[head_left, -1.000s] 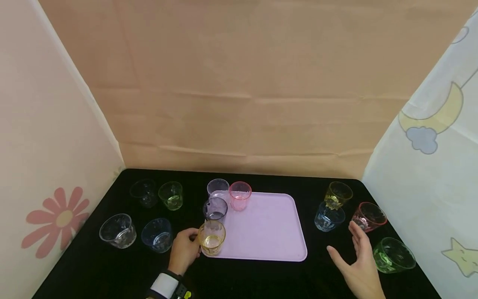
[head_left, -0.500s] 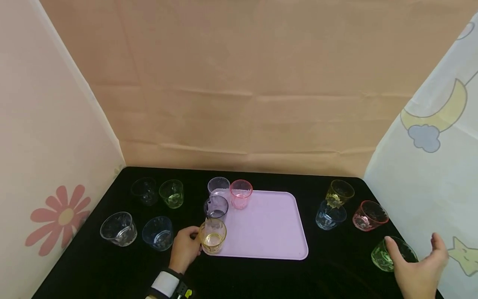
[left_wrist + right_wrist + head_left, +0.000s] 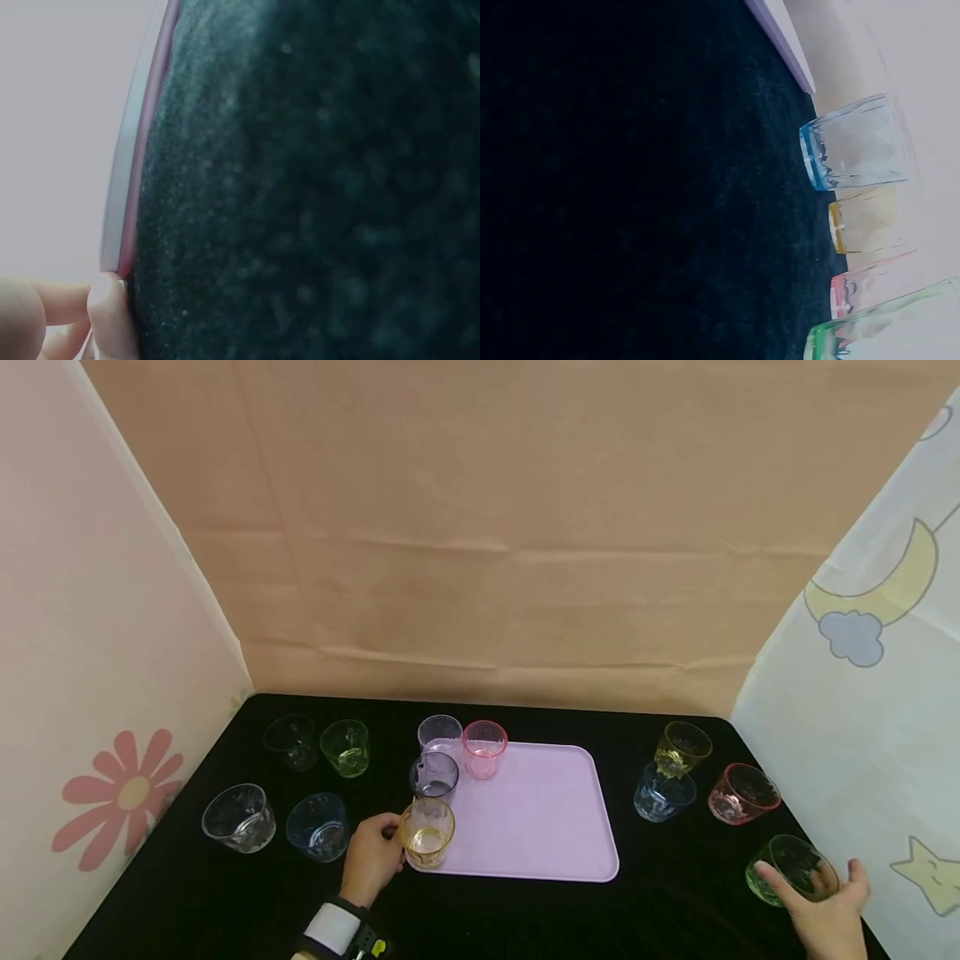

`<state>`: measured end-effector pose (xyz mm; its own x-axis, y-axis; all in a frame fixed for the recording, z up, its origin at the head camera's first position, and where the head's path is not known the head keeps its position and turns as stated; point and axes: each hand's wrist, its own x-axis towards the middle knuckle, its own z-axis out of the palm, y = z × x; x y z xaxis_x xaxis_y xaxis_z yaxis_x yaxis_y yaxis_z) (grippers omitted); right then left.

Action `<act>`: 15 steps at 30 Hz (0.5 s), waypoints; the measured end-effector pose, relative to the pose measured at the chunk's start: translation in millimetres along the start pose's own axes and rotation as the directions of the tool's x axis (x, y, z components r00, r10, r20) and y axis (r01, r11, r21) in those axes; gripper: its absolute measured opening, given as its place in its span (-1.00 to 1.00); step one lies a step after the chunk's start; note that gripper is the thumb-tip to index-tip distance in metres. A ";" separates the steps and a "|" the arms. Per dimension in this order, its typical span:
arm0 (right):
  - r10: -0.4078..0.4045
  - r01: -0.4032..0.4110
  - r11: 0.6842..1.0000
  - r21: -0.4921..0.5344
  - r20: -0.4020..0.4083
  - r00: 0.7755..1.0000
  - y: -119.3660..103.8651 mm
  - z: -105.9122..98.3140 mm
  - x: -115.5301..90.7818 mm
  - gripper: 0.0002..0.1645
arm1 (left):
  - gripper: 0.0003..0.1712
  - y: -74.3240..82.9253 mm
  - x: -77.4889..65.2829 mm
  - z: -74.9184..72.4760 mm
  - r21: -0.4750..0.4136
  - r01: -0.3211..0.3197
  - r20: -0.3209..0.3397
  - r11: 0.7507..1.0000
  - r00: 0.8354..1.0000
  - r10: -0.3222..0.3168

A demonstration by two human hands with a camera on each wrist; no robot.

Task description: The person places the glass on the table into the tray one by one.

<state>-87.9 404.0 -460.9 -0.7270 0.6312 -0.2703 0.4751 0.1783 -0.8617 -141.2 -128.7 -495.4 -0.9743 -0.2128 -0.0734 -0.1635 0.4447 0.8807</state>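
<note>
My left hand (image 3: 372, 856) pinches the front left corner of a pink tray (image 3: 540, 822); its fingertips (image 3: 109, 300) show at the tray's end in the left wrist view. Right beside those fingers stands a yellow glass (image 3: 426, 839) on the tray. At the right front, my right hand (image 3: 821, 910) grips a green glass (image 3: 783, 868), thumb at its left and fingers round its far right side. The right wrist view has the green glass (image 3: 825, 341) at its lower edge, with the hand out of frame.
Behind the yellow glass are purple (image 3: 435, 777), clear (image 3: 440, 732) and pink (image 3: 483, 752) glasses. At right stand blue (image 3: 656, 797), yellow (image 3: 682, 747) and red (image 3: 738, 797) glasses. Several others, including a blue glass (image 3: 318, 831), stand at left.
My right hand has moved right and toward me, from beside the red glass to the green glass, and its fingers have closed round it. The left hand stays at the tray corner.
</note>
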 end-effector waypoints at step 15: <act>-0.016 0.025 0.990 -0.139 0.063 0.998 17.7 -6.7 22.0 0.27 | -0.89 -2.5 1.3 0.8 0.008 0.013 -0.003 1.000 1.000 -0.013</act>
<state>-92.1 426.1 -479.2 -0.7644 0.5795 -0.2827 0.5211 0.2969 -0.8002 -142.2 -129.4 -498.1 -0.9717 -0.2212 -0.0829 -0.1769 0.4488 0.8760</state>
